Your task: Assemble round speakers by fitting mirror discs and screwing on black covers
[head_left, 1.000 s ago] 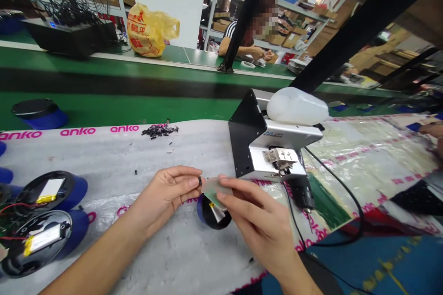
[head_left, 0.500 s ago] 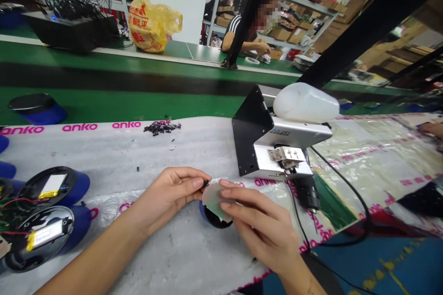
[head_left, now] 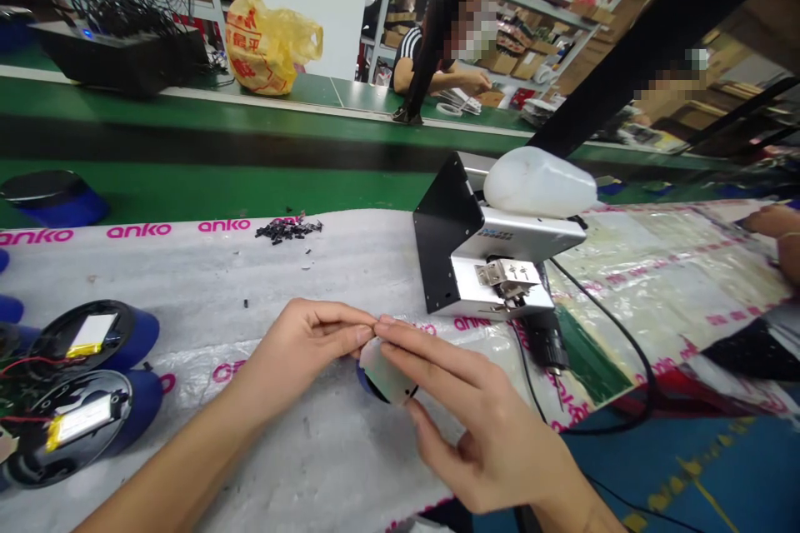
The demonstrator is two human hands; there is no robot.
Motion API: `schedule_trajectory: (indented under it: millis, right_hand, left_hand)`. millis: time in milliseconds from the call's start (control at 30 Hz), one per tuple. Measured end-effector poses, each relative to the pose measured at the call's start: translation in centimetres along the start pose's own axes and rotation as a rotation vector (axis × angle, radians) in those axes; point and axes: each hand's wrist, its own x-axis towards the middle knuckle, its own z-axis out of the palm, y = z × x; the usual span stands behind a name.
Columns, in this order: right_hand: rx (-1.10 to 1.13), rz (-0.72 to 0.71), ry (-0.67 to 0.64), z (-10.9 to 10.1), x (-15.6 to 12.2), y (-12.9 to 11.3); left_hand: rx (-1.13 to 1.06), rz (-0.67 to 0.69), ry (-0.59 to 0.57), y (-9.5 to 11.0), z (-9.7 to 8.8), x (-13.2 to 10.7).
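Observation:
My left hand [head_left: 300, 350] is pinched shut near a small round pale disc [head_left: 386, 375], which my right hand [head_left: 475, 425] holds between fingers and thumb. The fingertips of both hands meet at the disc's upper edge. In the earlier frames a tiny black part sat in my left fingertips; now it is hidden. Under the disc sits a blue round housing [head_left: 368, 383], mostly covered by it. Both hands hover low over the white foam sheet [head_left: 250, 283].
A silver and black bench machine [head_left: 487, 258] with a white jug [head_left: 537, 183] stands right of my hands, its cable [head_left: 625, 366] trailing forward. A pile of small black parts [head_left: 287, 229] lies behind. Two open blue housings with batteries [head_left: 81, 375] sit left. Another person works across the green conveyor [head_left: 187, 183].
My right hand has turned the disc and shifted its fingers up to the disc's top edge, meeting my left fingertips. The tiny black part is no longer visible.

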Motion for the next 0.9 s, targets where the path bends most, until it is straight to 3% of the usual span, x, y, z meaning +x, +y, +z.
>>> schedule_trajectory:
  millis: [200, 333, 533, 733, 900]
  right_hand:
    - [-0.241, 0.034, -0.034, 1.0, -0.4, -0.7]
    - [-0.219, 0.118, -0.048, 0.9, -0.1, -1.4]
    - [-0.124, 0.262, 0.185, 1.8, 0.2, -1.9]
    - [0.211, 0.403, 0.135, 0.4, 0.4, -0.8]
    - [0.483, 0.512, 0.141, -0.4, 0.0, -0.1]
  left_hand:
    - [-0.123, -0.056, 0.081, 0.0, 0.2, -0.1]
    - [-0.158, -0.046, 0.182, 0.0, 0.6, -0.1]
    - [-0.160, -0.004, 0.174, 0.3, 1.8, -0.4]
    - [0.182, 0.105, 0.109, 0.0, 1.9, -1.0]
    - [0.642, 0.205, -0.067, -1.6, 3.3, -0.9]
